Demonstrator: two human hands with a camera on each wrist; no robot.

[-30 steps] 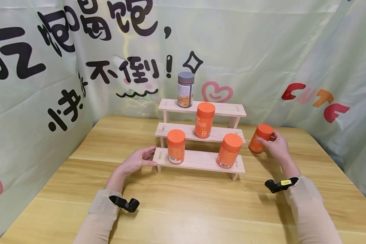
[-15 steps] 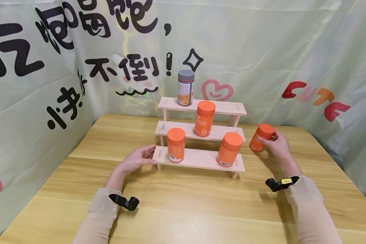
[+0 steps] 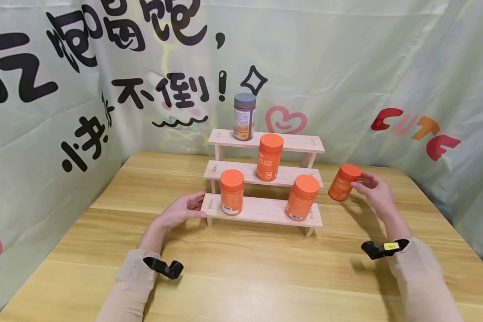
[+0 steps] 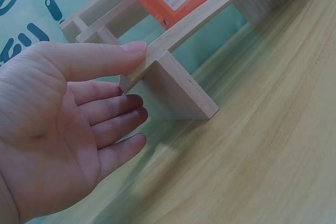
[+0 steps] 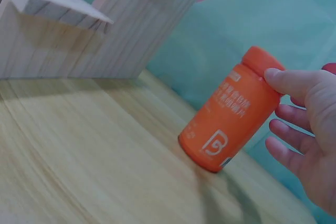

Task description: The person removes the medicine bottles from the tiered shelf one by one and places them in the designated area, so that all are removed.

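Observation:
In the head view, my left hand (image 3: pixel 181 209) is at the left end of the three-tier wooden shelf (image 3: pixel 265 211). The left wrist view has its thumb (image 4: pixel 113 59) touching the lowest board's edge, the other fingers loosely extended beside the end. My right hand (image 3: pixel 376 194) is at an orange bottle (image 3: pixel 342 183) standing on the table, right of the shelf. Its thumb (image 5: pixel 289 81) touches or nearly touches the bottle just below the cap; the other fingers are relaxed and not wrapped around it.
Two orange bottles (image 3: pixel 231 193) (image 3: pixel 302 197) stand on the lowest board, another orange bottle (image 3: pixel 269 158) on the middle one. A grey-capped bottle (image 3: pixel 244 118) occupies the top board. A printed curtain (image 3: pixel 326 67) hangs behind the wooden table (image 3: pixel 241 277).
My right hand has loosened from the orange bottle and shifted to the right, while the bottle has stayed put. My left hand has remained at the shelf's end.

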